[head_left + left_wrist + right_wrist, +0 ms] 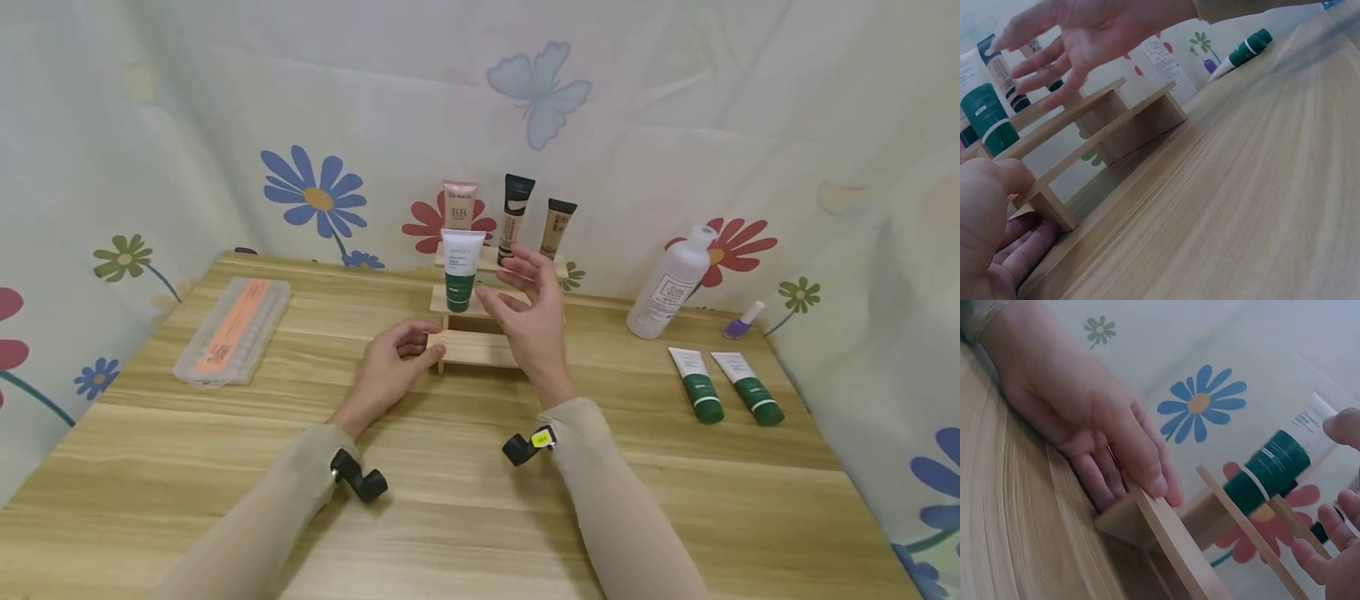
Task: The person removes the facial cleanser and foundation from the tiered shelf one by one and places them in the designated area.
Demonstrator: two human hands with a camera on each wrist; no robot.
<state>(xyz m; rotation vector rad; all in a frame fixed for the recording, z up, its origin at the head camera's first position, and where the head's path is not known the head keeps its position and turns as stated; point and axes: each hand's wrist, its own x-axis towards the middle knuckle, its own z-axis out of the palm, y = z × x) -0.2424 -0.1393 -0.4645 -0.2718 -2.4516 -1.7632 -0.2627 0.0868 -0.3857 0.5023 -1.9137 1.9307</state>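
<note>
A three-tier wooden display stand [480, 348] stands at the back of the table. My left hand [396, 360] grips the left end of its lowest tier, thumb on the board and fingers curled at the side support, as the right wrist view shows. Cap down on the left of the middle tier is a white and green squeeze tube [460, 271]. Just right of this tube, my right hand [531, 312] is raised with loosely bent, spread fingers and nothing in them. On the top tier stand a pink BB cream tube [461, 204], a black and beige tube [514, 218] and a smaller gold tube [557, 229].
To the right lie two more white and green tubes [697, 385], with a white bottle [671, 283] and a purple nail polish bottle [744, 320] behind. A clear plastic case [258, 329] with an orange label lies at left. A flowered curtain [420, 100] hangs close behind the stand.
</note>
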